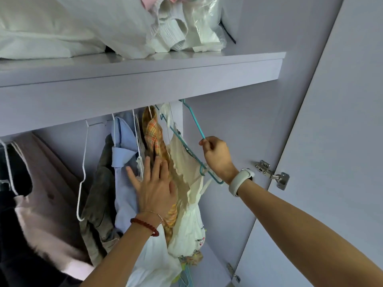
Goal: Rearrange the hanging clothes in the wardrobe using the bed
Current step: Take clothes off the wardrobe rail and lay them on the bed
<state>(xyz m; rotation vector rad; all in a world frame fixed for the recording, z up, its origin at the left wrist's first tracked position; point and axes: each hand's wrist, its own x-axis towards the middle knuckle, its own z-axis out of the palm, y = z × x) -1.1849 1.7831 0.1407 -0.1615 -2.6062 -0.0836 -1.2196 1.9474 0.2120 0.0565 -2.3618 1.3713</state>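
Both forearms reach up into the wardrobe. Left hand (154,184), fingers straight and spread, presses flat against the hanging clothes (153,139), palm on the blue shirt (124,162) and plaid garment (154,131). Right hand (217,157), wrist bent back above its white wristband (240,180), pinches the teal hanger (195,123) carrying a cream dress (184,162), tilted out beneath the shelf (145,71).

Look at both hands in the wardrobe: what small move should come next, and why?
Probably lift the teal hanger up and out. The right hand already pinches its wire, its hook still sits up under the shelf, and the left hand presses flat on the neighbouring clothes, holding them aside from the cream dress.
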